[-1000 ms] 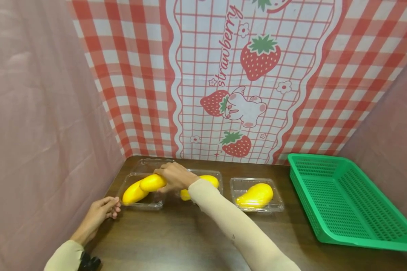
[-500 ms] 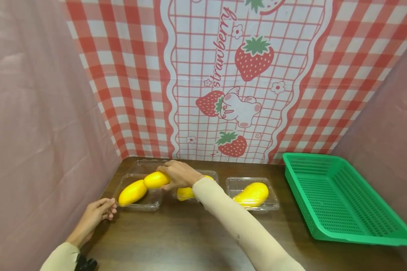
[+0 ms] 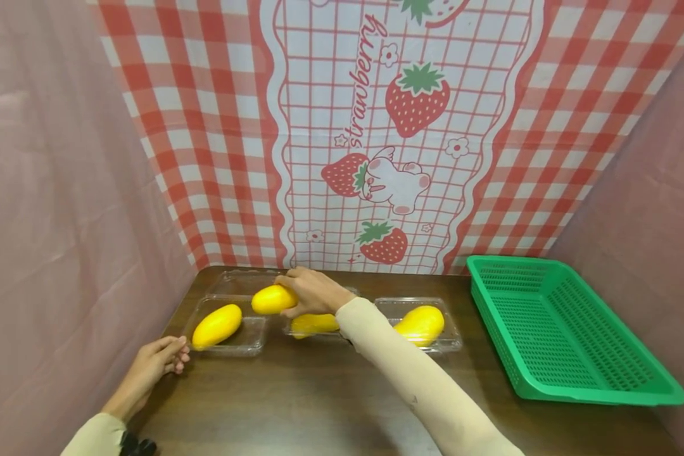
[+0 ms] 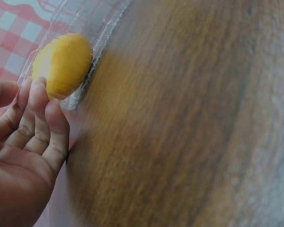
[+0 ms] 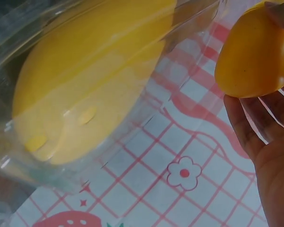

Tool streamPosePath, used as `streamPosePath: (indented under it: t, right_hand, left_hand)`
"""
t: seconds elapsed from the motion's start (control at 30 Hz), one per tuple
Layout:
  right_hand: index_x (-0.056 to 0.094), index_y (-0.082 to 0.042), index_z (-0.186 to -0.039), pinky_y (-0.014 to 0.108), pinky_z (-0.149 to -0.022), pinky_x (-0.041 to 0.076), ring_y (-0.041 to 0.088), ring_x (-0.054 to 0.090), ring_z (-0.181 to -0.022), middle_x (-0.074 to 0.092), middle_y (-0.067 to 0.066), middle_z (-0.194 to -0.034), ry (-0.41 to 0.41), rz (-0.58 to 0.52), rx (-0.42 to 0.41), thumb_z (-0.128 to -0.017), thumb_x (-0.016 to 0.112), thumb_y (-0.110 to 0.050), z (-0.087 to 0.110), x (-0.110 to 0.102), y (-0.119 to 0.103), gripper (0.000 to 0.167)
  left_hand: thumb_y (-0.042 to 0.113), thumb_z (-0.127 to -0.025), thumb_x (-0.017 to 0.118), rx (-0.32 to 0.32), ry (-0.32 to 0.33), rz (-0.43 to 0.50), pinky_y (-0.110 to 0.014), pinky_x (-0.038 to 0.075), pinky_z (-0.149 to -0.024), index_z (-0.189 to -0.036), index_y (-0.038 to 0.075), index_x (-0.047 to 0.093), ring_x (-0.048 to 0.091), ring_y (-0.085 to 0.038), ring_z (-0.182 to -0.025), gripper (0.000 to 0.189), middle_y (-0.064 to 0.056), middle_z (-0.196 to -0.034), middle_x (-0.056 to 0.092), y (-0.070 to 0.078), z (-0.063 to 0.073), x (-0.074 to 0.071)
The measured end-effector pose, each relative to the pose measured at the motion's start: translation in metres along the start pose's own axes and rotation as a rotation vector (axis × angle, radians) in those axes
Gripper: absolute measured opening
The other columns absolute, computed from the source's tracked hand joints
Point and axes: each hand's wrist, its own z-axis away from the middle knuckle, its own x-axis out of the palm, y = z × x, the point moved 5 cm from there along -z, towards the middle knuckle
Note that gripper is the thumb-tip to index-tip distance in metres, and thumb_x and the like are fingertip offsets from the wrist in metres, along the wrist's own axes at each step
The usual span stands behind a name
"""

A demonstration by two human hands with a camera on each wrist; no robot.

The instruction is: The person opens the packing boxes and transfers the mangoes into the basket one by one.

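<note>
Along the far edge of the dark brown wooden table (image 3: 296, 399) hangs a red-and-white checked strawberry cloth (image 3: 296, 114), and a pink curtain (image 3: 85, 221) borders its left edge. In front of the row of clear plastic boxes lies a broad stretch of bare wood; the gap between the left box (image 3: 253, 339) and the middle box (image 3: 287, 329) is narrow. A green perforated plastic basket (image 3: 604, 395) stands right of the right box (image 3: 450, 343), with a strip of wood between them.

The right hand (image 3: 316, 290) grips a smooth yellow oval fruit (image 3: 273, 299) between thumb and fingers, raised near the left box's back right corner. Its sleeve partly hides the middle box. The left hand (image 3: 152, 366), fingers loosely bent with the thumb close by, is at the left box's front left corner; whether it pinches the rim I cannot tell. Inside that box lies a yellow elongated fruit (image 3: 217, 326), apart from the held one.
</note>
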Motion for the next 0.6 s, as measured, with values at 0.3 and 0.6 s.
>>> streamPosePath:
  t: [0.3,0.6]
  right_hand:
    - [0.063,-0.013,-0.129,0.032,-0.091,0.051,0.016,0.057,-0.104,0.067,0.002,-0.118,0.012,-0.036,0.051,-0.083,0.086,-0.039,0.017,-0.006,0.015,0.058]
    - [0.065,-0.017,-0.122,0.032,-0.079,0.052,0.014,0.055,-0.096,0.069,-0.001,-0.110,0.020,-0.025,0.088,-0.082,0.085,-0.040,0.031,-0.008,0.028,0.051]
  left_hand:
    - [0.026,-0.109,0.054,0.007,-0.011,-0.012,-0.029,0.058,-0.068,-0.106,-0.011,0.061,0.062,-0.014,-0.072,0.038,-0.009,-0.089,0.066,0.002,0.000,0.001]
    - [0.032,-0.109,0.054,-0.008,-0.011,-0.048,-0.029,0.057,-0.068,-0.108,-0.011,0.061,0.062,-0.015,-0.073,0.043,-0.009,-0.089,0.066,0.001,0.000,0.000]
